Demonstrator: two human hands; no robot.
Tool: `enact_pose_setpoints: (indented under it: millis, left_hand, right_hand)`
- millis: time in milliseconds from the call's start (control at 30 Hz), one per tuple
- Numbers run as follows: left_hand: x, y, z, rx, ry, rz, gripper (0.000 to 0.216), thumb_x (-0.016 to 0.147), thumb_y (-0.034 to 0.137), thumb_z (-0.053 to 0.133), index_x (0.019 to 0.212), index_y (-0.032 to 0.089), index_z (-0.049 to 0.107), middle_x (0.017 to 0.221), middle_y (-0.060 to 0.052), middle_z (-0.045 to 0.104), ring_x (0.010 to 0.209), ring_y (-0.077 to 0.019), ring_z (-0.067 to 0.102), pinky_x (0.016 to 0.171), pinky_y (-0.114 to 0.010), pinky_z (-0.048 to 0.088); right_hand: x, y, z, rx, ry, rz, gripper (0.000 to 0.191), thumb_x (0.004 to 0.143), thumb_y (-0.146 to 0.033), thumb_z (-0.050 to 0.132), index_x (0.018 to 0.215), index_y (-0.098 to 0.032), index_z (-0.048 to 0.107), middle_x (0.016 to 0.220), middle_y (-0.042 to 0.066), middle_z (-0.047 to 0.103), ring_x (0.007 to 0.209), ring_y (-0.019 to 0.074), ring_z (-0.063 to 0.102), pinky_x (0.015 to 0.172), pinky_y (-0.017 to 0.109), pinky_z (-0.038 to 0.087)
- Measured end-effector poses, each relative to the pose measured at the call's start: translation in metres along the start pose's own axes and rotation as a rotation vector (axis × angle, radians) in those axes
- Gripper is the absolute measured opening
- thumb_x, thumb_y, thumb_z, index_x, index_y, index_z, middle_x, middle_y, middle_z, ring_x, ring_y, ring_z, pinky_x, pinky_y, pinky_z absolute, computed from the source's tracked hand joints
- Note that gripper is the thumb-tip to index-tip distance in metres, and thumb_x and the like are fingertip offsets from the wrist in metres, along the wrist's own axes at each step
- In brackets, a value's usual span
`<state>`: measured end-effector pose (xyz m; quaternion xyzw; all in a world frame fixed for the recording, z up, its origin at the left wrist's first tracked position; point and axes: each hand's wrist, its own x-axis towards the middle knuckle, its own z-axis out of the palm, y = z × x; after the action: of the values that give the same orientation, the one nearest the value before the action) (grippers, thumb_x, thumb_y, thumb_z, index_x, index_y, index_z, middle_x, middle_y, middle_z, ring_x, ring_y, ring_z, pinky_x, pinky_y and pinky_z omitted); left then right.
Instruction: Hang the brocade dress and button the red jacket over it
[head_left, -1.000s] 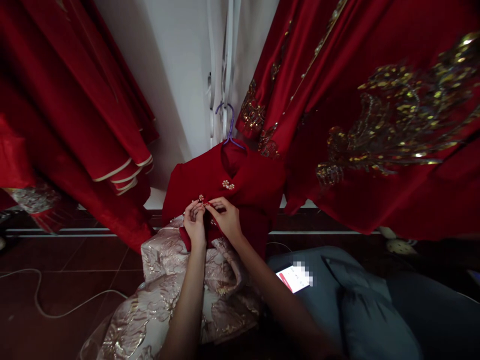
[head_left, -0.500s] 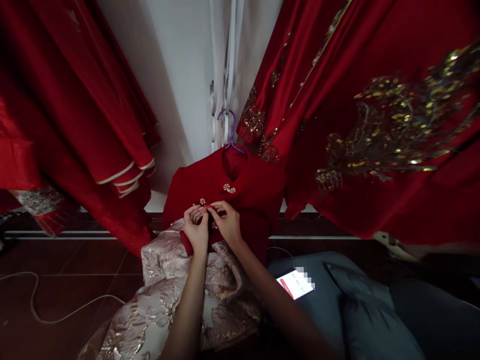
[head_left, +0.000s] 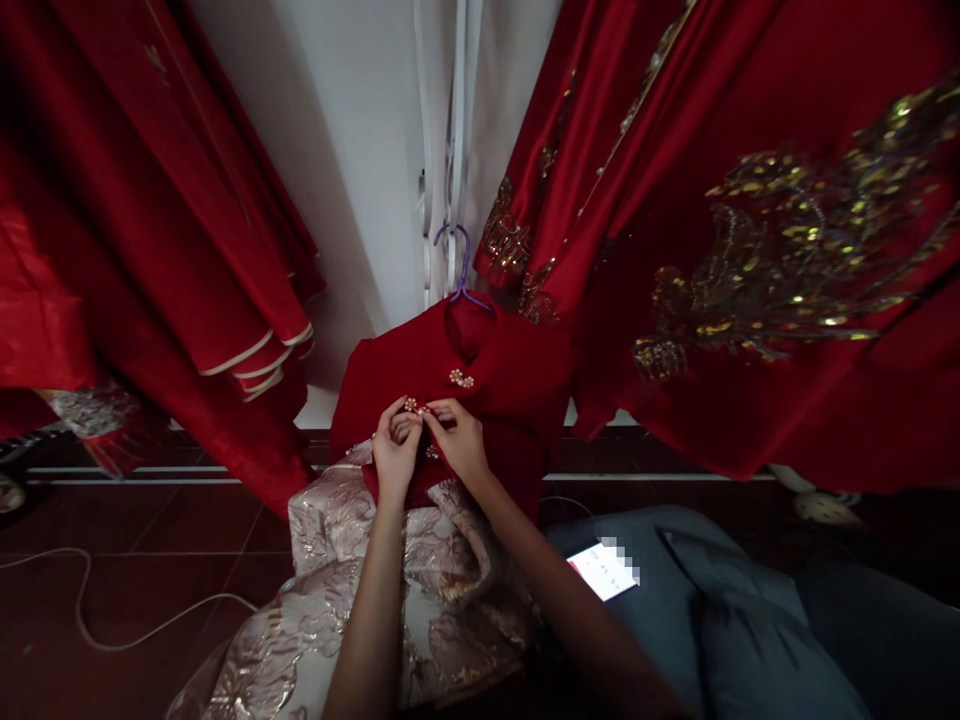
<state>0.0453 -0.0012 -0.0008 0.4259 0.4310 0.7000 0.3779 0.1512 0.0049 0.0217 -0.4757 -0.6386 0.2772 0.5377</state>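
A red jacket [head_left: 517, 375] hangs low in front of me on a purple hanger [head_left: 463, 270]. Pearly flower-shaped buttons [head_left: 461, 378] sit on its front. My left hand [head_left: 396, 455] has its fingers curled and pinches the jacket's front edge beside a flower button [head_left: 410, 404]. From the other side, my right hand [head_left: 459, 437] holds the same edge between thumb and forefinger. Both sets of fingertips nearly meet there, and the small part between them is partly hidden. Below my wrists, a pale pink-and-silver brocade cloth [head_left: 322, 590] lies bunched up.
Red garments [head_left: 217, 250] hang at the left; a red gown [head_left: 675, 410] with gold sequins hangs at the right. Behind is a white wall [head_left: 330, 150]. A lit phone [head_left: 606, 570] rests on grey-blue fabric [head_left: 727, 600]. A pale cable [head_left: 82, 610] runs over the tiled floor.
My left fingers have shifted and curled in closer to the right fingertips, leaving more of the flower button showing. My right hand keeps its pinch. The view has moved slightly.
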Motion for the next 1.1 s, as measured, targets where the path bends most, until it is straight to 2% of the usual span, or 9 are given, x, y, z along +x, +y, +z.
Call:
enact_pose_setpoints:
  millis: [100,200,367,467,767,867,933,1033,1100]
  left_hand:
    - [-0.008,-0.007,0.002,0.015,0.102,0.021,0.042,0.074,0.025,0.060,0.113,0.017,0.047,0.091,-0.004,0.059,0.079,-0.0108,0.060,0.077,-0.026,0.048]
    - [-0.031,-0.017,0.001,0.145,0.191,0.066,0.029,0.075,0.020,0.054,0.103,0.018,0.046,0.094,-0.005,0.055,0.079,-0.0114,0.057,0.075,-0.027,0.048]
    - [-0.069,-0.019,-0.002,0.644,-0.092,0.165,0.031,0.063,0.007,0.056,0.092,0.018,0.053,0.093,-0.006,0.050,0.088,-0.0193,0.051,0.082,-0.034,0.044]
    - [-0.072,-0.017,-0.003,0.747,-0.197,0.150,0.032,0.061,0.002,0.053,0.089,0.017,0.055,0.092,-0.006,0.048,0.085,-0.0191,0.051,0.077,-0.032,0.044]
    - [-0.070,-0.017,-0.010,0.814,-0.182,0.128,0.028,0.066,0.003,0.049,0.087,0.020,0.058,0.079,-0.006,0.053,0.076,-0.0211,0.053,0.072,-0.032,0.043]
    - [-0.071,-0.009,-0.010,0.791,-0.172,0.136,0.022,0.066,0.006,0.052,0.083,0.020,0.058,0.077,-0.005,0.056,0.078,-0.0210,0.055,0.073,-0.032,0.043]
    - [-0.069,-0.006,-0.010,0.687,-0.166,0.093,0.013,0.068,0.012,0.056,0.079,0.020,0.057,0.071,-0.002,0.058,0.071,-0.0179,0.056,0.069,-0.030,0.044]
    - [-0.061,-0.006,-0.013,0.365,-0.205,-0.066,0.008,0.068,0.020,0.061,0.076,0.018,0.059,0.068,0.000,0.061,0.065,-0.0137,0.059,0.065,-0.025,0.046]
    - [-0.054,-0.008,-0.018,0.148,-0.226,-0.196,0.014,0.067,0.023,0.064,0.079,0.016,0.063,0.075,-0.003,0.066,0.072,-0.0136,0.062,0.070,-0.026,0.048]
  right_hand:
    - [-0.001,-0.003,-0.013,0.003,-0.121,0.017,0.020,0.084,-0.027,0.049,0.098,-0.021,0.062,0.096,0.003,0.069,0.083,0.0139,0.065,0.079,0.029,0.051]
    - [-0.011,-0.008,-0.035,-0.006,-0.257,0.041,0.020,0.084,-0.026,0.047,0.097,-0.020,0.061,0.094,0.003,0.068,0.081,0.0128,0.065,0.073,0.026,0.051]
    - [-0.040,-0.005,-0.066,-0.144,-0.429,0.076,0.019,0.078,-0.027,0.058,0.094,-0.019,0.061,0.084,0.003,0.067,0.075,0.0136,0.063,0.069,0.026,0.048]
    - [-0.054,0.006,-0.069,-0.231,-0.511,0.119,0.028,0.072,-0.029,0.065,0.098,-0.019,0.059,0.075,0.001,0.065,0.067,0.0139,0.062,0.063,0.025,0.046]
    - [-0.057,0.014,-0.069,-0.205,-0.629,0.075,0.021,0.064,-0.025,0.070,0.083,-0.022,0.061,0.067,-0.003,0.061,0.064,0.0133,0.058,0.059,0.022,0.042]
    - [-0.053,0.012,-0.073,-0.177,-0.619,0.085,0.016,0.065,-0.024,0.070,0.076,-0.021,0.059,0.064,-0.003,0.061,0.062,0.0132,0.058,0.056,0.022,0.042]
    - [-0.048,0.010,-0.072,-0.168,-0.543,0.096,0.015,0.066,-0.025,0.068,0.074,-0.020,0.057,0.064,-0.003,0.062,0.059,0.0130,0.059,0.054,0.022,0.042]
    - [-0.041,0.009,-0.063,-0.100,-0.378,0.129,0.014,0.069,-0.027,0.066,0.074,-0.019,0.056,0.062,-0.003,0.063,0.057,0.0136,0.061,0.052,0.022,0.044]
    - [-0.035,0.009,-0.053,0.009,-0.284,0.157,0.016,0.071,-0.030,0.066,0.075,-0.018,0.056,0.063,-0.001,0.064,0.059,0.0147,0.064,0.053,0.024,0.047]
